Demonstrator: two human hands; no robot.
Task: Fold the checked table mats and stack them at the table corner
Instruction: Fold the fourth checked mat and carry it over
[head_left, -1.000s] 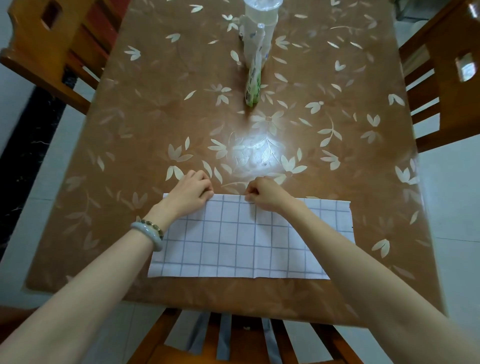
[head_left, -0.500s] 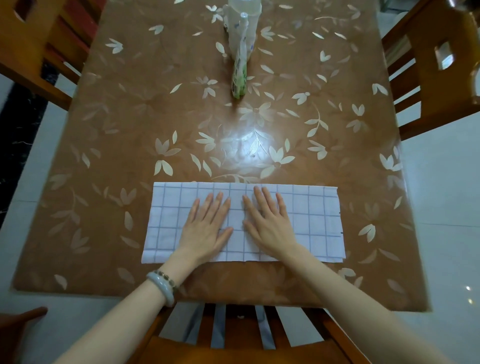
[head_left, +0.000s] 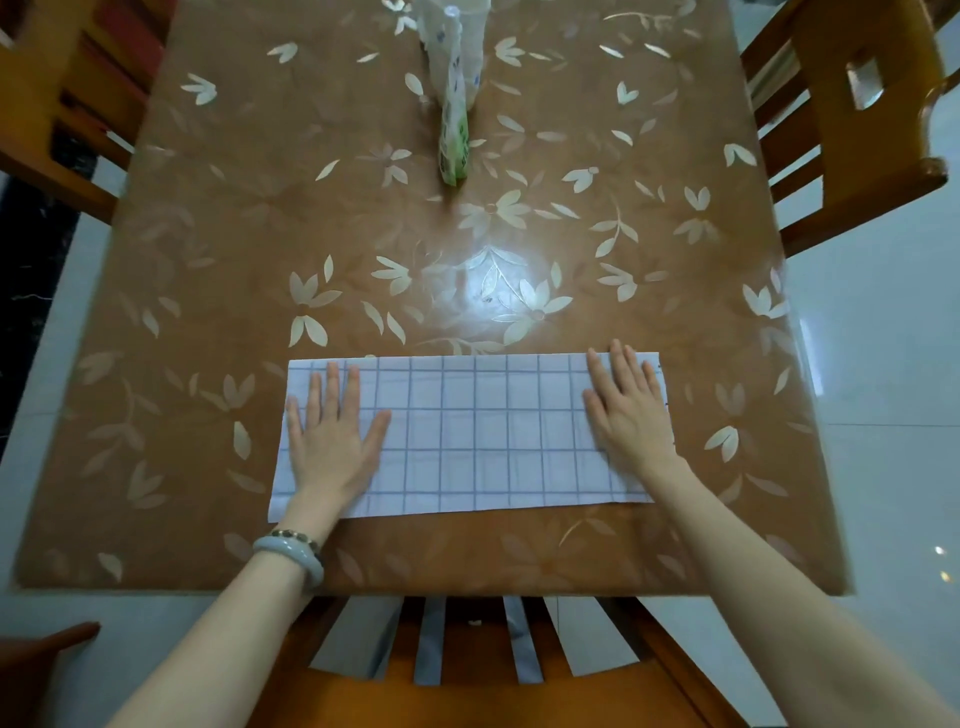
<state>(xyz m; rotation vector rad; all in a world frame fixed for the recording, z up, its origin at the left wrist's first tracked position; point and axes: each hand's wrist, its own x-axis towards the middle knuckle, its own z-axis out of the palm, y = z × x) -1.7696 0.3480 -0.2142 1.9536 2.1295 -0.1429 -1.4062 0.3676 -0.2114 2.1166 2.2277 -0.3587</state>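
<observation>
Checked table mat (head_left: 483, 431) is seen as 1 long flat strip on the table (head_left: 208, 260), parallel to the near edge and set a little back from it. Only 1 mat is seen, and no stack is visible at any corner.

Left hand (head_left: 332, 436) is laid palm-down on the left end, with fingers straight and spread. Right hand (head_left: 631, 415) is laid the same way on the right end, fingertips near the far edge. Nothing is gripped by either hand. A bracelet (head_left: 291, 558) is worn on the left wrist.

Mat is judged thin, light and limp, with creases held readily. The glossy table cover is judged slippery, so sliding is expected under sideways push.

Suggested hold: the 2 corners of 1 short end are pinched, while the other end is pinned flat.

A green-and-white packet (head_left: 454, 130) lies well apart, at the far side.
</observation>
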